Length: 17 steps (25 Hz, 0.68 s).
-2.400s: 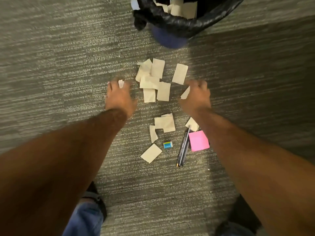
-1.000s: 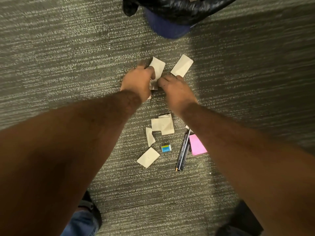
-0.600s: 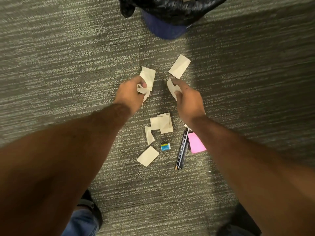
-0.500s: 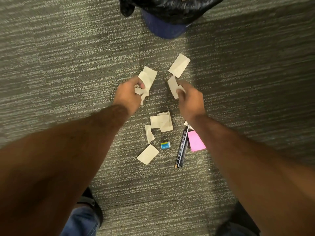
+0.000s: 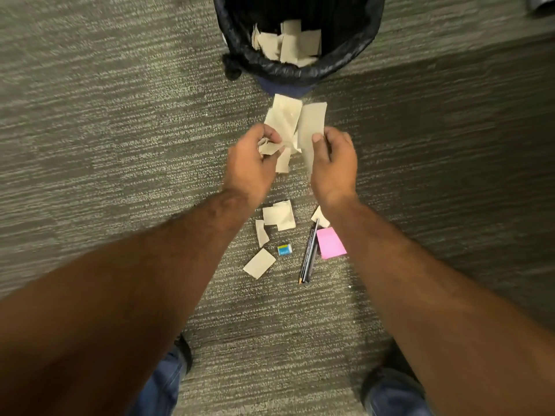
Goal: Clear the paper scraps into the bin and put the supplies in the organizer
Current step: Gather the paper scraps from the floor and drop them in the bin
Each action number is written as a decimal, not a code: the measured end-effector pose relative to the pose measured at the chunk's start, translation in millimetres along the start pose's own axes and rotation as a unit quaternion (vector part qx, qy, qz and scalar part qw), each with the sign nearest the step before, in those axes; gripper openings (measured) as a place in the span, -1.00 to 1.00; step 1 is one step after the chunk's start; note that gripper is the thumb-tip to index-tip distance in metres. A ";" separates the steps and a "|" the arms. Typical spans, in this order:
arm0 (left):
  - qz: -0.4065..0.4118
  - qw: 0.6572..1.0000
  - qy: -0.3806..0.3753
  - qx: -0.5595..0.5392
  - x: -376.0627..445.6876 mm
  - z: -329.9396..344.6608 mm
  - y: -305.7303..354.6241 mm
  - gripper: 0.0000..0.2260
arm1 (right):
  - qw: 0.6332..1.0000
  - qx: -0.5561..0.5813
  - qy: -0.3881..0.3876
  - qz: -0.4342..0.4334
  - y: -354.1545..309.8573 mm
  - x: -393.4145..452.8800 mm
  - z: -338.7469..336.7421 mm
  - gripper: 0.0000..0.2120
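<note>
A bunch of beige torn paper scraps (image 5: pixel 292 127) is held above the grey striped carpet (image 5: pixel 120 121), short of the bin. The left hand (image 5: pixel 250 163) is curled closed around a crumpled wad of them, thumb and fingers pinching the lower edges. The right hand (image 5: pixel 332 163) grips one longer strip (image 5: pixel 310 130), thumb pressed on its face; the strip's long axis runs away from the person, its far end pointing toward the bin. The two hands sit close together, the papers overlapping between them.

Just beyond the held scraps stands the round waste bin lined with a black plastic bag (image 5: pixel 354 52), its mouth open upward. More beige paper pieces (image 5: pixel 288 43) already lie inside it.

Nearer the person, loose beige scraps on the floor (image 5: pixel 277 217) lie in a small cluster, with one flat rectangular piece (image 5: pixel 259 263) a little apart and tilted. A small blue-and-white eraser (image 5: pixel 284 249) rests beside them. To its right lie two dark pencils (image 5: pixel 309 255) side by side, their long axes running roughly toward the bin, tips pointing back at the person. A pink sticky-note pad (image 5: pixel 330 243) lies just beside the pencils, partly under the right forearm. Blue jeans (image 5: pixel 163 382) and dark shoes (image 5: pixel 387 376) show at the bottom edge.
</note>
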<state>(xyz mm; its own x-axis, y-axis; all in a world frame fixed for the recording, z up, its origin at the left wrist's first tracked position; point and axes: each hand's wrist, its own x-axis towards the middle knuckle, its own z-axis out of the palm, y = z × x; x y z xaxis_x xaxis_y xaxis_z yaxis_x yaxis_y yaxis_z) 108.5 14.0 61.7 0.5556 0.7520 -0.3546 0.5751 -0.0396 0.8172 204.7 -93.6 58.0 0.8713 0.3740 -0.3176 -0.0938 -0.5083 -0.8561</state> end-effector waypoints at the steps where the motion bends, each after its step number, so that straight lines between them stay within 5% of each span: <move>1: 0.009 1.000 0.005 -0.007 -0.4 -3.0 11.7 -0.68 | 1.000 0.024 0.014 0.005 -13.7 -0.5 -5.6 -0.79; 5: 0.026 0.999 0.025 -0.012 10.0 -26.8 66.3 -0.75 | 0.992 0.116 0.045 0.006 -79.4 14.6 -30.3 -0.81; 11: 0.012 0.999 0.051 0.006 59.0 -49.8 139.5 -0.81 | 0.995 0.071 0.068 0.006 -156.0 75.3 -40.1 -0.82; 17: -0.004 0.997 0.048 0.067 111.8 -39.6 165.5 -0.58 | 0.999 0.038 -0.010 0.029 -177.9 110.0 -42.0 -0.74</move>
<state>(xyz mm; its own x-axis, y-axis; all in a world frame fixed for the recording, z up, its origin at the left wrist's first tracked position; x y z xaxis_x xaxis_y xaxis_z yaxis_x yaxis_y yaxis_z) 242.0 117.6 175.3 0.4935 0.8124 -0.3105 0.6582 -0.1155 0.7440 337.5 5.4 192.4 0.8536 0.3610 -0.3756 -0.1819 -0.4691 -0.8642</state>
